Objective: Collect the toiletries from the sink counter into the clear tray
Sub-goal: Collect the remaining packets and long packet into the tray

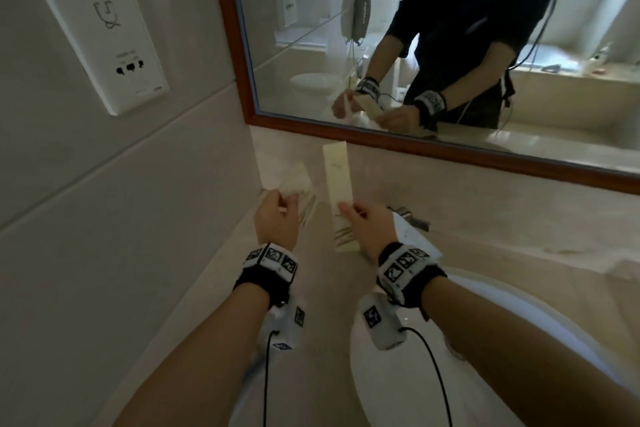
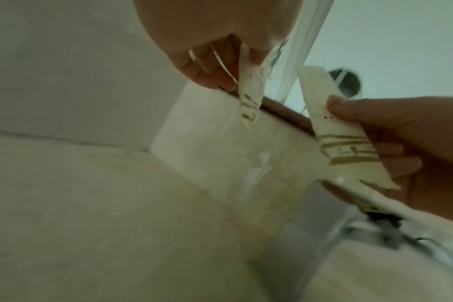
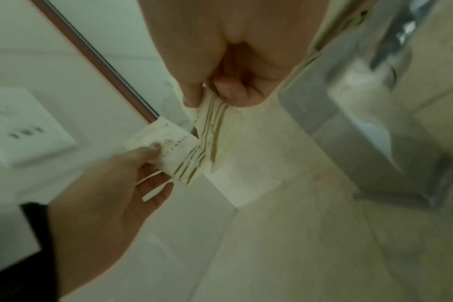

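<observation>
My left hand [image 1: 285,203] pinches a short cream sachet [image 1: 294,178] with gold stripes, held above the counter's back left corner. My right hand [image 1: 348,211] pinches a long cream sachet [image 1: 337,180] near its lower end, upright and just right of the short one. A white flat packet [image 1: 417,239] also sticks out from under the right hand. From the left wrist I see the short sachet [image 2: 248,102] hanging from my fingers and the long sachet [image 2: 331,126] in the right hand [image 2: 370,122]. I cannot make out the clear tray in any view.
The beige stone counter [image 1: 519,229] runs under a wood-framed mirror [image 1: 450,146]. A white basin [image 1: 519,340] lies at lower right, with a chrome faucet [image 1: 408,215] behind my right hand. A white socket plate [image 1: 100,28] is on the tiled left wall.
</observation>
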